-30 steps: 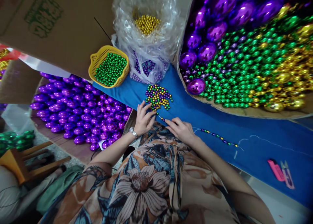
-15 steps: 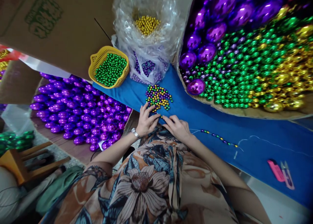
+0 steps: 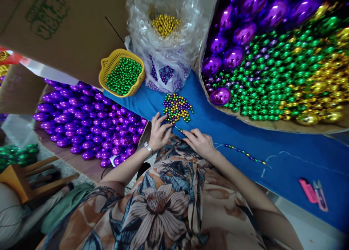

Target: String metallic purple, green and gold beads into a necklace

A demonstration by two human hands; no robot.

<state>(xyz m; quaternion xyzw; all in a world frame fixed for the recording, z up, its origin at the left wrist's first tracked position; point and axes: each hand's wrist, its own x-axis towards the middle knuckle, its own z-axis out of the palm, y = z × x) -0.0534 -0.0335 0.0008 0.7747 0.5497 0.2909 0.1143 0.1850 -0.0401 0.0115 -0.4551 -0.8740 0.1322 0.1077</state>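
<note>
My right hand (image 3: 200, 142) pinches a thin beading needle (image 3: 176, 127) between thumb and fingertips. A few small beads (image 3: 180, 130) sit on it just in front of those fingertips. My left hand (image 3: 159, 133), with a watch at its wrist, has its fingers spread at the near edge of a loose pile of small purple, green and gold beads (image 3: 177, 106). Its fingertips are close to the needle's tip; no bead shows clearly between them. Behind my right hand, a short beaded strand (image 3: 244, 153) lies on the blue cloth (image 3: 215, 120).
A yellow basket (image 3: 109, 71) of green beads stands beyond my left hand, next to plastic bags (image 3: 188, 35) holding gold and purple beads. Large boxes of shiny beads flank the cloth. Snips (image 3: 320, 195) and a pink tool (image 3: 308, 190) lie right. Someone's leg (image 3: 54, 210) shows lower left.
My left thumb and fingers have drawn back from the beads on the needle, leftward to the pile's edge. My right hand stays nearly in place, holding the needle.
</note>
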